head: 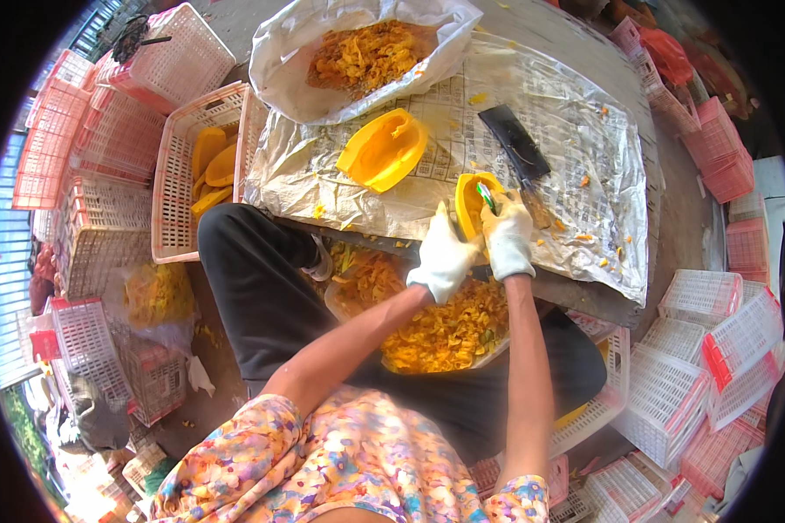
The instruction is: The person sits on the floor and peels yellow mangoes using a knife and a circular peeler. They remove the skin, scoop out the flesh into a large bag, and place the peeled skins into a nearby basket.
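Observation:
My left hand (446,252), in a white work glove, grips the near left side of a hollowed yellow pumpkin piece (470,199) at the table's front edge. In my gloved right hand (507,229) is a small tool with a green-and-white handle (486,195), held against the piece's hollow; its working end is hidden. A larger hollowed pumpkin piece (384,150) lies cut side up on the printed sheet (451,134) to the left. Beyond my right hand lies a cleaver with a broad dark blade (514,140). Below my hands, a tub holds orange pumpkin pulp and scraps (454,327).
An open white sack (271,72) with pulp inside stands at the table's far side. To the left, a plastic crate (163,225) holds cut pumpkin pieces (219,167). Stacked crates (667,386) crowd the right side. A clear bag of orange scraps (160,297) sits at the left.

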### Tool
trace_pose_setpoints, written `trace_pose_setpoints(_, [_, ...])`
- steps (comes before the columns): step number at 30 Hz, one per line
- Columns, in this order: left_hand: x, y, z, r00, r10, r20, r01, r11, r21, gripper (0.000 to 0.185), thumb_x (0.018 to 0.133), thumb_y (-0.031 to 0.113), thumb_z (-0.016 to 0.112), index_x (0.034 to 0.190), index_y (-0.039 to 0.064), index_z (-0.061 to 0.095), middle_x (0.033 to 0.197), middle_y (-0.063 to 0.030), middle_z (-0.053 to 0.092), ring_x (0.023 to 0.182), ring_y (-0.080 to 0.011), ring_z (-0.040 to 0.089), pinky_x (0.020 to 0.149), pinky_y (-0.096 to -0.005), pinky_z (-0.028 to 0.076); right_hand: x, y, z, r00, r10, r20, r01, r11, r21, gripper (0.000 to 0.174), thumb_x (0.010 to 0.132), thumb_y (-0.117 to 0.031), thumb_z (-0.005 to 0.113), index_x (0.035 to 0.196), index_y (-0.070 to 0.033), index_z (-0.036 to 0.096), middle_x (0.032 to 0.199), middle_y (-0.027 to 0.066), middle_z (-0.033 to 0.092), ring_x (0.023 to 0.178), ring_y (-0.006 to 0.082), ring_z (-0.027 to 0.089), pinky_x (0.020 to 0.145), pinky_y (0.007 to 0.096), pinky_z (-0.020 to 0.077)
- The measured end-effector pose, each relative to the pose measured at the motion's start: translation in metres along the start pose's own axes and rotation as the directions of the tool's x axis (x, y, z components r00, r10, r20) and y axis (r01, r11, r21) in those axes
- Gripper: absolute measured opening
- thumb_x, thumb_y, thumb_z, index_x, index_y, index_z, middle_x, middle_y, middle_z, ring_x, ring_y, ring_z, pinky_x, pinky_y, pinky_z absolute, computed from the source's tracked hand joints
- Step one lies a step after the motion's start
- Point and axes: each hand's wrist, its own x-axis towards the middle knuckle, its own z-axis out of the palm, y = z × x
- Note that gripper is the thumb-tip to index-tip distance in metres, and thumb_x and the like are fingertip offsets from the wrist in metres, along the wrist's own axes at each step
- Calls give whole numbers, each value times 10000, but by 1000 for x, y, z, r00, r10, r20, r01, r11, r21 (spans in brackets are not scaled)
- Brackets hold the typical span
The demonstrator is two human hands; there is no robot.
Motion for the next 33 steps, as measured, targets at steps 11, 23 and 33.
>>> trace_pose_setpoints(11, [15, 20, -13, 991, 41, 127, -95, 884, 458, 576, 836, 194, 687, 1325, -1, 452, 1099, -252, 627, 1027, -412, 638, 884, -456, 520, 6, 11, 10, 978, -205, 22, 204, 946, -253, 154, 909, -150, 582, 980, -88, 704, 1053, 158, 649, 747, 347, 691, 646, 451, 551])
trace_pose_setpoints(23, [46, 36, -25, 821, 415, 392, -568, 533, 627, 320, 862, 163, 637, 1122, -2, 548, 924, -209, 640, 787, -352, 683, 658, -436, 547, 18, 20, -31, 924, -242, 296, 353, 840, -413, 184, 937, -157, 551, 943, -65, 710, 990, 131, 681, 773, 329, 713, 672, 417, 571])
trace_pose_setpoints(33, [43, 27, -34, 697, 584, 415, -695, 408, 592, 522, 824, 202, 690, 1264, -11, 506, 932, -187, 633, 775, -340, 666, 642, -421, 545, -8, -10, -48, 759, -205, 618, 471, 828, -303, 177, 851, -88, 588, 949, -97, 735, 1029, 110, 685, 885, 322, 708, 796, 423, 566])
